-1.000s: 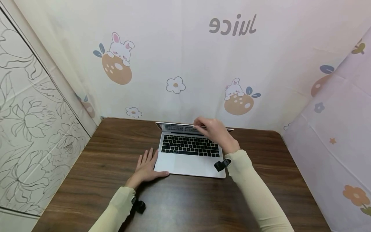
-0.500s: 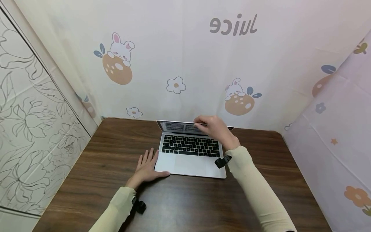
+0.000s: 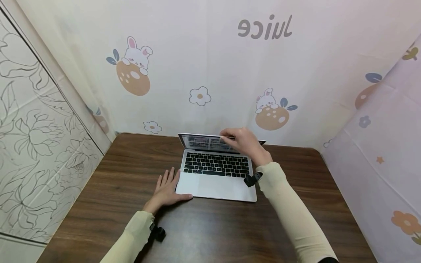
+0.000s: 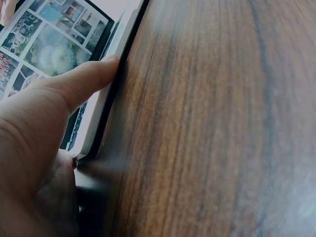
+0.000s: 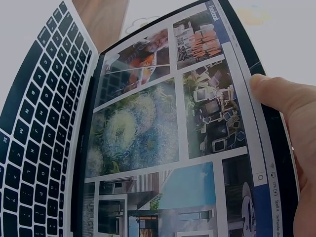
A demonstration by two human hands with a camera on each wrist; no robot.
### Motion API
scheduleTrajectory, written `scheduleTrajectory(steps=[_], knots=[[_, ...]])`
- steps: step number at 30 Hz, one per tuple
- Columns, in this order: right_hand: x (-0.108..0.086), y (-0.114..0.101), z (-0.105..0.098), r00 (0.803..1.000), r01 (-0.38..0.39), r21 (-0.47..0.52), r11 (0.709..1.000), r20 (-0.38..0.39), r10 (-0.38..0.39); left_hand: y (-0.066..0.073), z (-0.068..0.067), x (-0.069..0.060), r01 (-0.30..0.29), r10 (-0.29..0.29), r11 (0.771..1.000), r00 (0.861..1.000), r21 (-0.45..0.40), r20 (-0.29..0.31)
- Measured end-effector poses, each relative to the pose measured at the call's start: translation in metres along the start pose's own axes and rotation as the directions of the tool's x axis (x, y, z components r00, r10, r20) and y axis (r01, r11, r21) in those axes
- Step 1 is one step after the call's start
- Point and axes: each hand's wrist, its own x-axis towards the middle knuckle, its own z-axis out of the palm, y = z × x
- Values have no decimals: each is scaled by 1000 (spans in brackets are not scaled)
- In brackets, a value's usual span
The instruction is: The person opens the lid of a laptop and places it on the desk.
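Observation:
A silver laptop [image 3: 213,187] with black keys stands on the table, its lid raised and its screen [image 5: 143,131] lit with a page of photos. My left hand [image 3: 166,191] rests at the laptop's front left corner, fingers spread and straight along the side. In the left wrist view its thumb [image 4: 81,81] lies across the front edge. At the lid's top edge, right of the middle, my right hand [image 3: 245,142] pinches the lid, with the thumb [image 5: 276,91] on the screen's border and the other fingers behind it, mostly hidden.
The dark wooden table [image 3: 210,233] extends around the laptop on all sides. Close behind its far edge hangs a pale printed curtain [image 3: 204,65]. A flower-patterned panel [image 3: 36,146] rises on the left, and more curtain [image 3: 385,146] on the right.
My right hand has moved slightly up and back with the lid, which has tilted further open, so more of the screen shows. The left hand and the laptop's base have stayed in place.

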Motion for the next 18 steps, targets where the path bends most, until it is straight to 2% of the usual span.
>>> scheduleTrajectory(steps=[7, 18], knots=[[3, 0, -2, 1000, -16, 9, 1000, 19, 16, 0, 1, 0, 0, 0, 1000, 1000, -11, -9], [9, 3, -4, 991, -115, 33, 993, 66, 112, -6, 8, 6, -1, 0, 1000, 1000, -15, -16]])
